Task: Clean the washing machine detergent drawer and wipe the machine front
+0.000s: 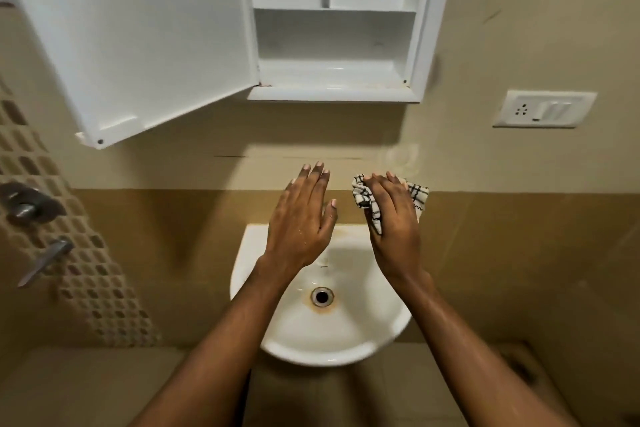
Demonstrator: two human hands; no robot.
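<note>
Cloth and hand are already joined: the checked cloth [363,199] sits bunched under the right hand [393,218], above the back rim of the wash basin [242,253] and close to the wall behind it. The fingers lie over the fabric, gently bent, with the thumb hidden. I judge that this hand holds the cloth rather than merely resting on it. The cloth's long axis runs sideways along the basin's back rim. One corner shows past the little finger and a tail hangs down toward the bowl.

The left hand [301,218] hovers just beside it, also above the back rim. It is flat and wide with straight fingers, holds nothing and is apart from the cloth. Neither the washing machine nor its detergent drawer is in view, so the cleaning itself looks not yet begun. The hands cover the spot on the back rim where a tap might stand, so I cannot tell whether there is one.

The fabric looks thin and woven, white with black grid lines, soft and creased. The basin is glossy white ceramic, rounded at the front, with a rusty ring about its metal drain [322,296]. Above the basin hangs a white cabinet [332,45], its door [145,45] swung open.
</note>
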